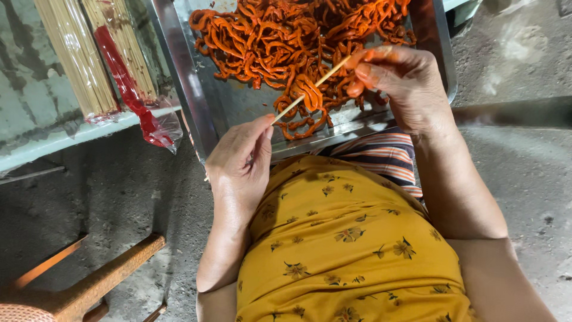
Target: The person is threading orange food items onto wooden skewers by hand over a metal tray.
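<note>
Pinched between thumb and fingers of the left hand [238, 164] is the lower end of a thin pale bamboo skewer [310, 89]. At its upper end, the right hand [399, 83] closes its sauce-stained fingertips [360, 71]. 1 curled orange marinated meat strip [308, 95] sits threaded on the skewer, above a shiny rectangular metal tray [196, 101] full of similar strips. Left of the tray lie 2 plastic-wrapped bundles of bamboo sticks [77, 56].

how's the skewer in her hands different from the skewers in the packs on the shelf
The single skewer is bare, held slantwise between the left hand and right hand, with an orange strip threaded on it. The packed skewers lie bundled in clear plastic, with nothing on them. Both are thin pale sticks.
</note>
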